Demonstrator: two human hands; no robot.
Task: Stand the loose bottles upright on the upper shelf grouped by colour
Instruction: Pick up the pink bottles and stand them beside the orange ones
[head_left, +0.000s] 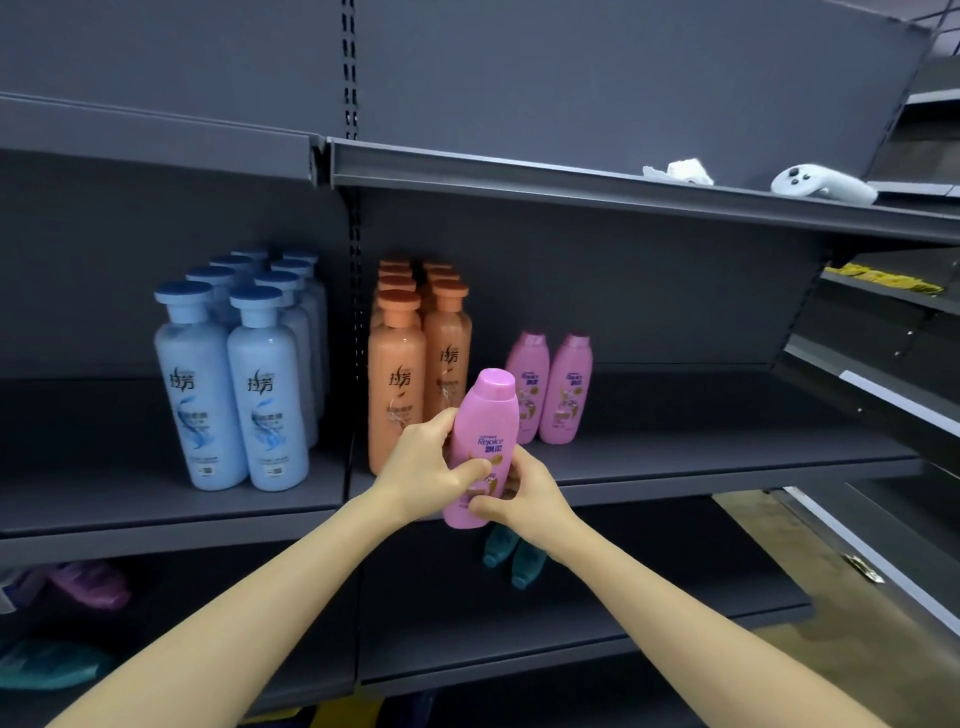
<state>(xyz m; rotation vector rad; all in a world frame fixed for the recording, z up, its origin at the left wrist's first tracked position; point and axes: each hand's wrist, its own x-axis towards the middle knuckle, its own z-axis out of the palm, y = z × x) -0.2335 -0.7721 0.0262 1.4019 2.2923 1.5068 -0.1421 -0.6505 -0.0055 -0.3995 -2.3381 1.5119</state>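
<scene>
Pink bottle (483, 447), flat cap, "Rejoice" label, upright, held.

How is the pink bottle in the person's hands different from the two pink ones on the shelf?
The held pink bottle is off the shelf, gripped by the left hand and right hand; the two standing pink bottles rest upright beside the orange bottles. The held one tilts slightly. All look alike in colour and label.

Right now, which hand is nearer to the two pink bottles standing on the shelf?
Right. The right hand sits just below and left of the standing pink bottles; the left hand is farther left, across the held pink bottle.
</scene>
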